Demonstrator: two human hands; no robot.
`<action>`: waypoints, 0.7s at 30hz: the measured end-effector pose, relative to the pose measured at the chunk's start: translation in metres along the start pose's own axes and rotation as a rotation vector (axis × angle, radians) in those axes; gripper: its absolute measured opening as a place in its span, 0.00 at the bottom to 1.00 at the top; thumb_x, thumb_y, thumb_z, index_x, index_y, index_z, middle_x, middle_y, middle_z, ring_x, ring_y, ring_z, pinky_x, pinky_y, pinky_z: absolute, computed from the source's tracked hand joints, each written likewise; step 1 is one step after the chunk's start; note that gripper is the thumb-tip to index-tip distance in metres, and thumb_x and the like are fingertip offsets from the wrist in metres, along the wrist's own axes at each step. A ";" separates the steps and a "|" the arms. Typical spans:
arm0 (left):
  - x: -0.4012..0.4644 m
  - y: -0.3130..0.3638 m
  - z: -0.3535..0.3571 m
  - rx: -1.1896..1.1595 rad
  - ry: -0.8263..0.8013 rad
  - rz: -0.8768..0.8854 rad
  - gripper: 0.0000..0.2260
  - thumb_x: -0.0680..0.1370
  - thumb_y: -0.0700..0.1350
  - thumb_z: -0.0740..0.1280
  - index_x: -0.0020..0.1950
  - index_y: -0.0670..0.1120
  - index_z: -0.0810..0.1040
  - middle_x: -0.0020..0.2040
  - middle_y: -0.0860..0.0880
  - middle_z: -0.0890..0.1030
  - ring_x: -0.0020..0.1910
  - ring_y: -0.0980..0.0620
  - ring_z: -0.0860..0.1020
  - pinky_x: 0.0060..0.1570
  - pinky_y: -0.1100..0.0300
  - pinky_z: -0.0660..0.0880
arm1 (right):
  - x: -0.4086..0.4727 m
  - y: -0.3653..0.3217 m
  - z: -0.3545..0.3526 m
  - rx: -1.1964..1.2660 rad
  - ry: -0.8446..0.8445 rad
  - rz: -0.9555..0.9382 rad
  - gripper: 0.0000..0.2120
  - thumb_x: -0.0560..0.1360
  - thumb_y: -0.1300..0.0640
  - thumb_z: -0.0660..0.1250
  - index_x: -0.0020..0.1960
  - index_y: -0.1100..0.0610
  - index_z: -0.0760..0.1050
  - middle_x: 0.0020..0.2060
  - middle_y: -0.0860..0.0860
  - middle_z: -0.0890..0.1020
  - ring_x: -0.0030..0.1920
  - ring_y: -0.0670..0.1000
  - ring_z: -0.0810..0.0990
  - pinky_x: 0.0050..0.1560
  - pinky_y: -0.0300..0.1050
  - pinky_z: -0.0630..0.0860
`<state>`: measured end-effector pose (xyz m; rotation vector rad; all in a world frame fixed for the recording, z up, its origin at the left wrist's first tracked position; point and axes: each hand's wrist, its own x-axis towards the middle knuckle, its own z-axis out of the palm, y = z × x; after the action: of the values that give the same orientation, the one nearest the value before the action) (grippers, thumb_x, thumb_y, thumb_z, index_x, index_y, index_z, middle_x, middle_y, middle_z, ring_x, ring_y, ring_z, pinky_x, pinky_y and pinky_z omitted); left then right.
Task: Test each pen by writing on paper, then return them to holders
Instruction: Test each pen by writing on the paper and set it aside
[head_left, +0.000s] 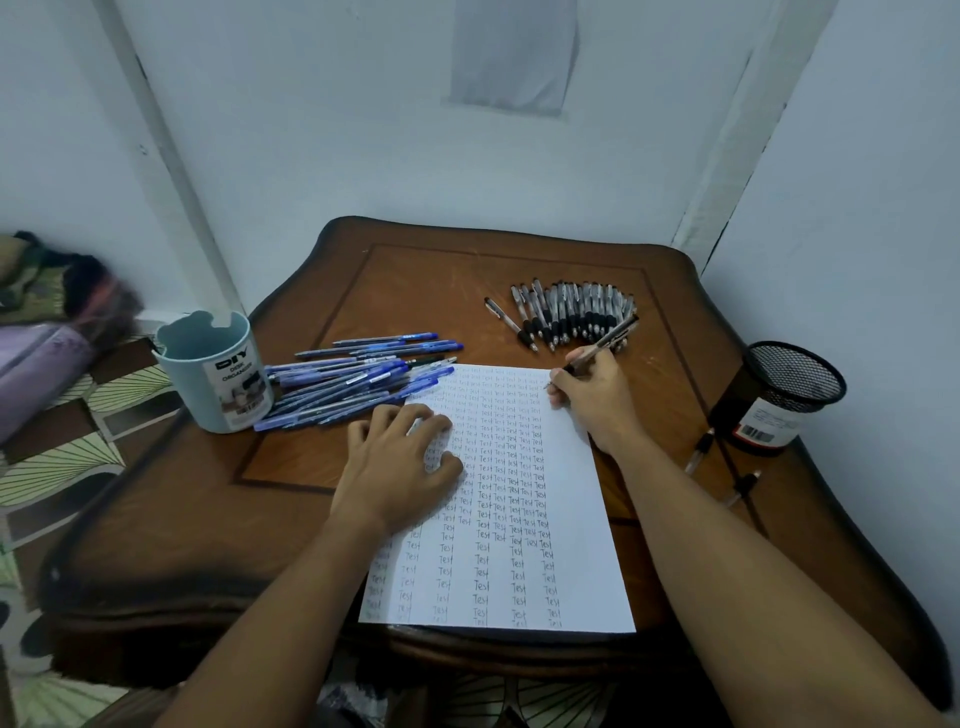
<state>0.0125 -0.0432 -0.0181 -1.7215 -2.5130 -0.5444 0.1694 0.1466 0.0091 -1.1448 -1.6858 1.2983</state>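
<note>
Left hand (400, 462) spread flat, pinning paper (519, 519) steady. Right hand (592, 397) pinching black pen (605, 343), tip at sheet's upper right, probably writing.

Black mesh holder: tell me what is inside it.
The black mesh holder shows only dark mesh wall through its opening; no pen sticks out above its rim. Its bottom is hidden. Two black pens lie on the table beside it.

Wooden table (415, 291), dark curved rim, inlaid centre panel. On it: a written sheet of paper (566, 545) at the near edge; blue pens (358, 384) heaped beside a pale blue organiser cup (213, 374), left; black pens (571, 312) in a row, far right; mesh holder (779, 400), right edge; two loose pens (698, 452) near it.
</note>
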 end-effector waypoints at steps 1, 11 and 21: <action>0.000 0.000 0.000 -0.002 0.003 0.000 0.27 0.72 0.63 0.48 0.65 0.58 0.73 0.63 0.62 0.69 0.63 0.57 0.61 0.58 0.56 0.52 | 0.001 0.002 0.001 0.009 0.003 0.006 0.10 0.78 0.68 0.67 0.50 0.55 0.71 0.46 0.63 0.82 0.39 0.53 0.81 0.44 0.49 0.82; 0.000 -0.002 0.001 0.006 -0.015 -0.011 0.28 0.72 0.64 0.46 0.65 0.58 0.72 0.64 0.62 0.69 0.63 0.57 0.61 0.61 0.53 0.54 | -0.001 0.009 0.002 -0.009 -0.009 -0.020 0.09 0.78 0.68 0.67 0.50 0.55 0.71 0.46 0.62 0.82 0.39 0.52 0.81 0.41 0.45 0.81; 0.000 -0.002 0.000 -0.002 -0.010 -0.001 0.27 0.72 0.63 0.47 0.65 0.58 0.72 0.63 0.61 0.69 0.63 0.57 0.61 0.60 0.53 0.54 | 0.002 0.010 0.001 -0.006 -0.003 -0.008 0.08 0.78 0.67 0.68 0.51 0.58 0.71 0.44 0.61 0.83 0.37 0.50 0.83 0.43 0.44 0.83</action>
<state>0.0105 -0.0439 -0.0185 -1.7276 -2.5210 -0.5396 0.1701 0.1488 -0.0007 -1.1395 -1.6961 1.2918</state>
